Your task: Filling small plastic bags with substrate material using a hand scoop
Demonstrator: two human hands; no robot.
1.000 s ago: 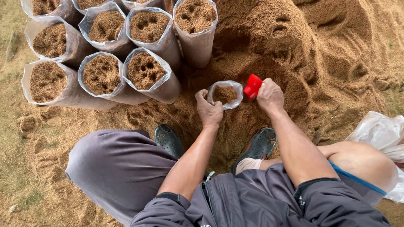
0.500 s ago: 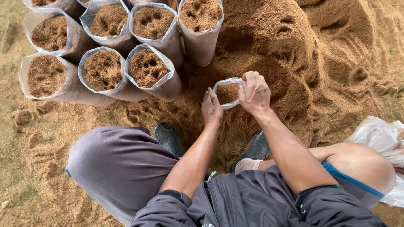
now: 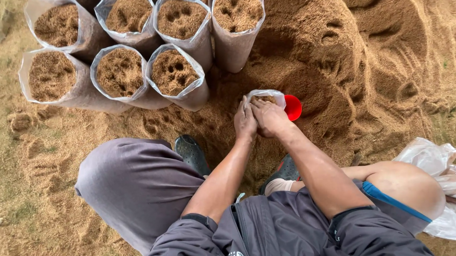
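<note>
Seen from above, a person squats at the edge of a large sawdust pile [image 3: 336,53], working on a small clear plastic bag [image 3: 265,95] that stands half sunk in the sawdust just in front of their feet. Half a second ago the right hand covered a red scoop at the bag's mouth; now that red scoop [image 3: 293,107] lies free on the sawdust, touching the bag's right side, and held by neither hand. The left hand [image 3: 245,121] cups the bag's near wall with fingers curled around it. The right hand [image 3: 269,116] rests on the bag's mouth, fingers bent down onto the filling, so it reads as pressing the sawdust in rather than scooping more. Seven taller filled bags [image 3: 175,74] stand upright in two rows at upper left, well apart from the hands. A crumpled clear plastic sheet [image 3: 442,176] lies at the right edge.
</note>
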